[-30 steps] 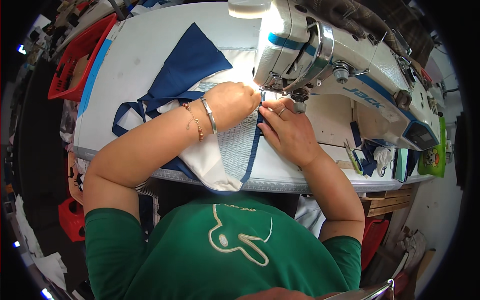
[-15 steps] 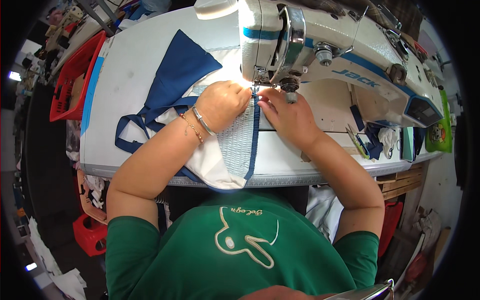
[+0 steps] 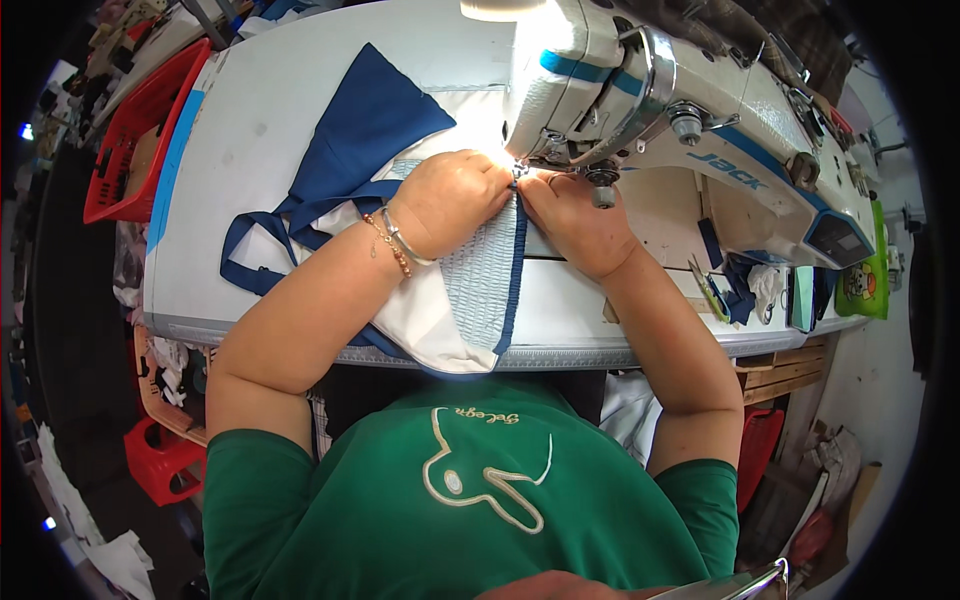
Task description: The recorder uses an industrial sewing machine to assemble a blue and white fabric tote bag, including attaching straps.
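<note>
A blue and white garment (image 3: pixel 462 300) with a finely gathered pale panel lies on the sewing table. Its gathered dark blue edge (image 3: pixel 517 290) runs up to the presser foot (image 3: pixel 520 170) of a white sewing machine (image 3: pixel 590 95). Resting on the pale panel left of the foot, my left hand (image 3: pixel 450 202) has its fingers closed on the garment beside that edge. My right hand (image 3: pixel 582 225) pinches the blue edge from the other side, fingertips just below the foot. Fingers and machine head hide the exact spot under the needle.
A red basket (image 3: pixel 140 170) stands off the table's left end. Right of the machine bed lie thread snips (image 3: pixel 708 290), dark blue scraps (image 3: pixel 738 290), a phone (image 3: pixel 801 297) and a green packet (image 3: pixel 868 275). A red stool (image 3: pixel 160 462) sits at lower left.
The whole view has shifted, so the machine appears farther right. My right fingers have drawn in closer together at the blue edge. My left hand stays on the garment.
</note>
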`<action>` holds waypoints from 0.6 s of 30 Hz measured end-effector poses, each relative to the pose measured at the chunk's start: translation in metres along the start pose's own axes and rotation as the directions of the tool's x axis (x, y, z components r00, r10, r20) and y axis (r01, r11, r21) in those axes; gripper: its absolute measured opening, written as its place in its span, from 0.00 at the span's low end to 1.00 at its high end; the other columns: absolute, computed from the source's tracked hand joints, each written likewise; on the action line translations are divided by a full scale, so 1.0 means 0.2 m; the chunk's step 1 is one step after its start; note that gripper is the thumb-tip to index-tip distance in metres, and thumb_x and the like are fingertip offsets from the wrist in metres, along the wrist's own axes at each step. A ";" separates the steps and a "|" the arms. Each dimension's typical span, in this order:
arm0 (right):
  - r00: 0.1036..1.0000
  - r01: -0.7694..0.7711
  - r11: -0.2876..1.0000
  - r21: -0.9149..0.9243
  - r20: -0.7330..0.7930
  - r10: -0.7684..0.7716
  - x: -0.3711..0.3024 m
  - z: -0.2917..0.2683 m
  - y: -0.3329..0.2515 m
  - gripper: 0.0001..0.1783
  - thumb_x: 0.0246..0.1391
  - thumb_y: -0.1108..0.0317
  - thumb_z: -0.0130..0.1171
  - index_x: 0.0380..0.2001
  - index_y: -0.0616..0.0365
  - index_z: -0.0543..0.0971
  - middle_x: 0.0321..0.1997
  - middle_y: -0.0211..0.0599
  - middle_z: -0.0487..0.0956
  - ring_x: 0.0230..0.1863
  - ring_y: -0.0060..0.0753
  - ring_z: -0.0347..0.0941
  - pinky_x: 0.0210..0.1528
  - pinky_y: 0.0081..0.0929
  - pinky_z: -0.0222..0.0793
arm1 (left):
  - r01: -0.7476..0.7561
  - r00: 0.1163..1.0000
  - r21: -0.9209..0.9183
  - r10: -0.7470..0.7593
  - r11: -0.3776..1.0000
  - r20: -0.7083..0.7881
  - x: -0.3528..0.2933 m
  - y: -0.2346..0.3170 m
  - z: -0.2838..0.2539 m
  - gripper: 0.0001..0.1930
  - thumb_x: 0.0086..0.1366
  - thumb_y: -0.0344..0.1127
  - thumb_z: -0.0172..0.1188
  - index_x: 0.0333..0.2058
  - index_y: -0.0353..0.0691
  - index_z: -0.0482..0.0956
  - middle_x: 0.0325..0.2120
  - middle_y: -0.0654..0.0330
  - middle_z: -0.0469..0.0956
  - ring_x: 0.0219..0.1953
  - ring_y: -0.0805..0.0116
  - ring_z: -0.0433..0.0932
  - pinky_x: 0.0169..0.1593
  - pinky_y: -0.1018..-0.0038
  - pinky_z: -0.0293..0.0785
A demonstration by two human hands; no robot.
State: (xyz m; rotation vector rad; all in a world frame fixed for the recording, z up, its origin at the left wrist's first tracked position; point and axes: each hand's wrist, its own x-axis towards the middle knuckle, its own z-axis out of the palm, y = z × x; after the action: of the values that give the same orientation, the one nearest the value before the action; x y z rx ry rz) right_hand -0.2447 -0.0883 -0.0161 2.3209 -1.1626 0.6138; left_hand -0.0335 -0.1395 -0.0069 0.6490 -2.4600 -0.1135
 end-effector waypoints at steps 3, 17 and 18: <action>1.000 0.013 0.998 -0.056 -0.002 -0.013 -0.01 0.02 0.01 0.05 0.55 0.74 0.57 0.33 0.51 0.72 0.31 0.27 0.71 0.37 0.31 0.74 0.41 0.28 0.70 | 0.061 0.998 -0.140 -0.057 0.988 0.029 0.00 -0.02 -0.04 0.07 0.59 0.30 0.67 0.35 0.39 0.79 0.30 0.56 0.81 0.36 0.54 0.82 0.40 0.63 0.80; 0.995 0.077 0.996 -0.036 -0.055 -0.079 -0.01 0.02 0.03 0.10 0.53 0.71 0.59 0.40 0.50 0.75 0.34 0.29 0.74 0.38 0.38 0.76 0.40 0.33 0.72 | -0.040 0.980 -0.003 0.040 0.999 0.197 -0.02 -0.02 -0.07 0.08 0.62 0.27 0.64 0.40 0.34 0.82 0.47 0.51 0.82 0.47 0.53 0.83 0.50 0.64 0.81; 0.995 0.081 0.995 -0.050 -0.055 -0.084 -0.01 0.02 0.04 0.10 0.53 0.71 0.59 0.40 0.50 0.75 0.33 0.29 0.73 0.38 0.37 0.76 0.40 0.33 0.72 | -0.044 0.978 0.019 0.039 0.999 0.205 -0.02 -0.02 -0.07 0.08 0.62 0.28 0.63 0.40 0.33 0.82 0.46 0.51 0.82 0.47 0.54 0.82 0.51 0.65 0.81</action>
State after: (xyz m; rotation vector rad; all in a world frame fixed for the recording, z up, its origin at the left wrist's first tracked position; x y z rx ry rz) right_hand -0.2503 -0.0941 -0.0193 2.2830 -1.0390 0.6117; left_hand -0.0216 -0.1403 0.0026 0.6225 -2.6750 -0.1421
